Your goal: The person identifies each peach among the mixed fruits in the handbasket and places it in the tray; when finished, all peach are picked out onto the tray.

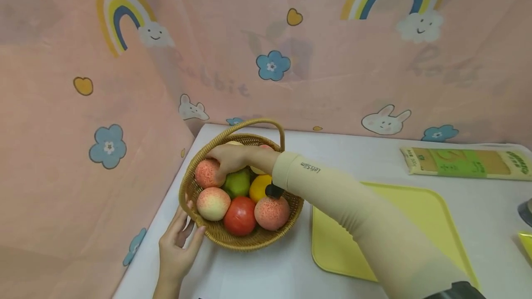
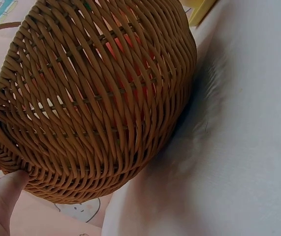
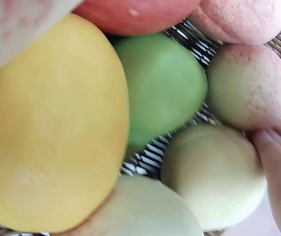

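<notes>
A wicker basket point(image 1: 245, 243) of fruit stands at the left of the white table. My left hand point(image 1: 176, 248) holds it at the near-left side, thumb on the weave and fingers at the rim, as the left wrist view shows. Reaching across under the arched handle point(image 1: 266, 121), my right hand point(image 1: 228, 155) grips a pink peach point(image 1: 205, 173) at the basket's left edge. Around it lie a paler peach point(image 1: 213, 204), a green fruit point(image 1: 238, 183), a red fruit point(image 1: 240, 216), a yellow-orange fruit point(image 1: 259, 189) and another peach point(image 1: 272, 213) under the wrist.
Right of the basket lies a yellow tray point(image 1: 332, 243), partly covered by my right sleeve point(image 1: 357, 206). A flat green-and-tan packet point(image 1: 465, 162) lies at the back right. Patterned pink cloth point(image 1: 249, 26) rises behind and to the left. A dark round object point(image 1: 527, 212) sits at the right edge.
</notes>
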### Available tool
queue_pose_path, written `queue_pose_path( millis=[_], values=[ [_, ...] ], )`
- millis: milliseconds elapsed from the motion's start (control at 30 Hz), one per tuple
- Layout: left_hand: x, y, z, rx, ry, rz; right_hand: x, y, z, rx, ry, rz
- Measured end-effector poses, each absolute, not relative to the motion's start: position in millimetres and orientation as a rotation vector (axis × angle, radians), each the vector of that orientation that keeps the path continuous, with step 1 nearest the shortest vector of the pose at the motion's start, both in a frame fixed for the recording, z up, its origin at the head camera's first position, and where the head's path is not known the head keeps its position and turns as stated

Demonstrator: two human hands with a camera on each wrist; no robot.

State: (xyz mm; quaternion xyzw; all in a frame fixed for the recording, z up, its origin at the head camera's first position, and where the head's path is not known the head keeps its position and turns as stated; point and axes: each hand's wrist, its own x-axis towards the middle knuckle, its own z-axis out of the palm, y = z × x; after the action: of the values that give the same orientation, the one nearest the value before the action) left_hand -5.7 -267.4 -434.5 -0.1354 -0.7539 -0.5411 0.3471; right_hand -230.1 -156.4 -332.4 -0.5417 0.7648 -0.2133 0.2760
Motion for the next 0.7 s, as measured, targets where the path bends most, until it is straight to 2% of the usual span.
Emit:
queue_pose_path(
  millis=[433,700],
  values=[
    [-4.8,-266.2,-435.1,-0.344,-1.96,-1.419,-225.1,-164.6,-335.1,-1.528,2.236,-0.362],
    [-3.4,-265.9,-438.0,-0.32,-1.979,-1.41,-223.1,-165.5,-340.2,-1.563,2.233,-0.386]
  ],
)
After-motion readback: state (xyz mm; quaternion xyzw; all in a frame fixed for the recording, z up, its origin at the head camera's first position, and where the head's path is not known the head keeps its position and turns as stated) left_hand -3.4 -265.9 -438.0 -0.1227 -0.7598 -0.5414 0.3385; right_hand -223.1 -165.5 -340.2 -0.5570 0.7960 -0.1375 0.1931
